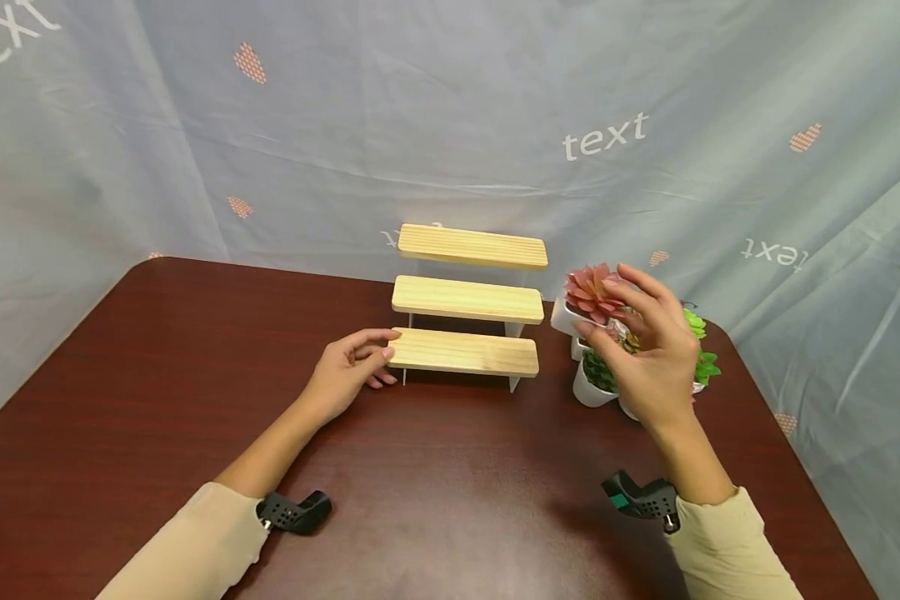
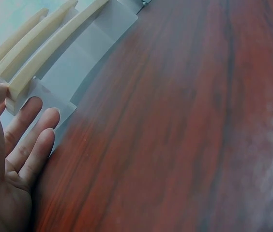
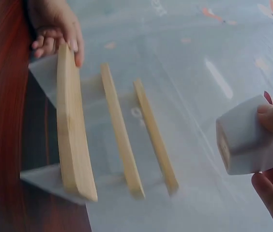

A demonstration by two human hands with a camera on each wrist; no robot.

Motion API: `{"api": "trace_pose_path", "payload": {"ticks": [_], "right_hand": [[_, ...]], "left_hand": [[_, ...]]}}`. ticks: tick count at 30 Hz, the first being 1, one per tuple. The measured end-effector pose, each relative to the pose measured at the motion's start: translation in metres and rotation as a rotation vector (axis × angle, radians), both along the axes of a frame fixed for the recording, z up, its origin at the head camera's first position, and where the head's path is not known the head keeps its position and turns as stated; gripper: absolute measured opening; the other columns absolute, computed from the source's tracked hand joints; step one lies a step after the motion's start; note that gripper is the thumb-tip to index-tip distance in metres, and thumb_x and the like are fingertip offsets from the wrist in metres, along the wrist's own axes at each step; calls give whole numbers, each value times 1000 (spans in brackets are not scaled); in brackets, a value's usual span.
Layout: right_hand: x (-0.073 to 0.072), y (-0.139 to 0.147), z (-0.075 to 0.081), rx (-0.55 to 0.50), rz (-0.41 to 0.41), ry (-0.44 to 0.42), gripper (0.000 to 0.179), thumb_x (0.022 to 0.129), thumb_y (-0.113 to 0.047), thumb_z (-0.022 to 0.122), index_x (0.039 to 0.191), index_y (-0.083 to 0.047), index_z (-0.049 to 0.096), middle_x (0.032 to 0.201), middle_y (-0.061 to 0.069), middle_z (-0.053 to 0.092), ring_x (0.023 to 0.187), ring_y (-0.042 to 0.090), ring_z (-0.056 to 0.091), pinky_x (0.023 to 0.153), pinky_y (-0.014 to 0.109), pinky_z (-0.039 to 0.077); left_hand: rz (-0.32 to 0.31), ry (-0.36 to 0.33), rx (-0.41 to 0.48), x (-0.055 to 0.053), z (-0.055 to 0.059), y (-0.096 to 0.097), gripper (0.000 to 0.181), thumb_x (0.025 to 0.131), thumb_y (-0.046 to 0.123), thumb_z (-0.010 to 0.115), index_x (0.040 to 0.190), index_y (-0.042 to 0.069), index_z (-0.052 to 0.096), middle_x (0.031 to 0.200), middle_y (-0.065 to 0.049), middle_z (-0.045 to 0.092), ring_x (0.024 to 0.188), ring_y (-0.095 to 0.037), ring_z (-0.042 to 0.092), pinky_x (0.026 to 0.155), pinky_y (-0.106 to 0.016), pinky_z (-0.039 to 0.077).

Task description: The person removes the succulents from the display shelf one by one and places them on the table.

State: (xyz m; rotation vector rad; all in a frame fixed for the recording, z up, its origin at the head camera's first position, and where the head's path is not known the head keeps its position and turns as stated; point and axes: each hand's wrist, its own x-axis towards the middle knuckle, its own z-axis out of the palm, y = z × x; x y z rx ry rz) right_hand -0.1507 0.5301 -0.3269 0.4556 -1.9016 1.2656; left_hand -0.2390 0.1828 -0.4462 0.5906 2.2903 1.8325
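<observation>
A three-tier display stand with pale wooden steps and clear side panels stands on the table. At the left end of its lowest step, my left hand pinches the board between thumb and index finger, the other fingers beside the clear panel. My right hand holds up a potted artificial succulent with pink-red leaves, right of the stand. Its fingers grip the angular white pot, which is tilted, its underside partly showing in the right wrist view.
Several more potted plants cluster behind and below my right hand, among them a dark green succulent in a white pot and a bright green plant. A pale printed curtain hangs behind the dark red wooden table.
</observation>
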Motion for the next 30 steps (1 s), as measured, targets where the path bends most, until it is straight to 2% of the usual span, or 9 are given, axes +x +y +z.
{"api": "trace_pose_path", "payload": {"ticks": [6,12,14,19,21,30], "right_hand": [[20,26,-8,-60,-92,52,51,65,27,77,114,14,70,131,20,62,109,20,68,88,20,59],[41,43,-11,-158,-145,136,44,66,24,77,109,21,68,124,22,65,111,23,66,88,19,59],[48,48,-11,-158,-192,149,42,68,19,80,108,20,68,123,21,67,111,21,66,88,16,57],[63,63,-15,-200,-271,154,42,67,17,82,107,20,69,122,19,69,111,20,65,85,13,56],[68,68,-18,-236,-270,155,43,65,21,80,106,23,67,122,20,68,110,22,65,85,15,57],[84,91,-41,-271,-374,137,44,66,22,78,107,24,66,123,17,67,110,19,64,85,13,57]], "left_hand": [[4,-3,-4,0,-2,0,33,103,24,61,134,12,63,116,-20,71,77,-14,76,68,-30,61],[7,-2,-12,-1,-2,1,34,103,25,61,134,12,63,116,-20,71,77,-14,76,68,-30,61],[9,0,-11,-1,-2,1,34,103,25,61,134,12,63,116,-20,71,77,-14,76,68,-30,62],[4,5,-10,-1,-1,0,34,103,25,60,135,12,63,120,-20,71,77,-13,76,68,-30,61],[3,8,-10,-1,-1,0,34,104,24,60,135,12,62,120,-20,71,77,-12,75,68,-30,61],[4,3,-9,-1,0,0,34,103,24,61,135,12,62,119,-20,71,76,-12,76,68,-30,61]]}}
